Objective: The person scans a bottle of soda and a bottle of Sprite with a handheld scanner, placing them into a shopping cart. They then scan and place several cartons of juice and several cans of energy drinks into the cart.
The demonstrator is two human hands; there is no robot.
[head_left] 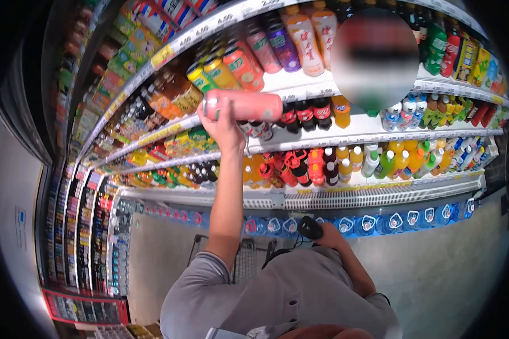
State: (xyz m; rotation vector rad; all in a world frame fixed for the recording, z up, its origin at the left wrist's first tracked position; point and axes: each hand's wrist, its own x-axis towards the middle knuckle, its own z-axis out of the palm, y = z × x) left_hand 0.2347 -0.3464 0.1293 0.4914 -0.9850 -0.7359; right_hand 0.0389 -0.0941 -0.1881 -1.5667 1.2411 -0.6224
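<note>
My left hand [224, 127] is raised in front of the upper shelf, its fingers wrapped around a pink drink bottle [257, 106]. The bottle lies almost level, its silver end by my fingers and its other end pointing right. Just behind it, orange-red cans [243, 68] and yellow cans [218, 70] stand in rows, with a pink bottle [264, 50] and a purple bottle [281, 45] beside them. Low at my waist, my right hand [332, 236] is closed on a black round-ended object [310, 227], whose kind I cannot tell.
Shelf edges with price labels [305, 92] curve across the view. Lower shelves hold cola bottles [305, 116] and juice bottles [398, 161]. Large blue water bottles [367, 223] line the floor. A wire cart [246, 260] stands by my body. A round blurred patch hides part of the upper shelves.
</note>
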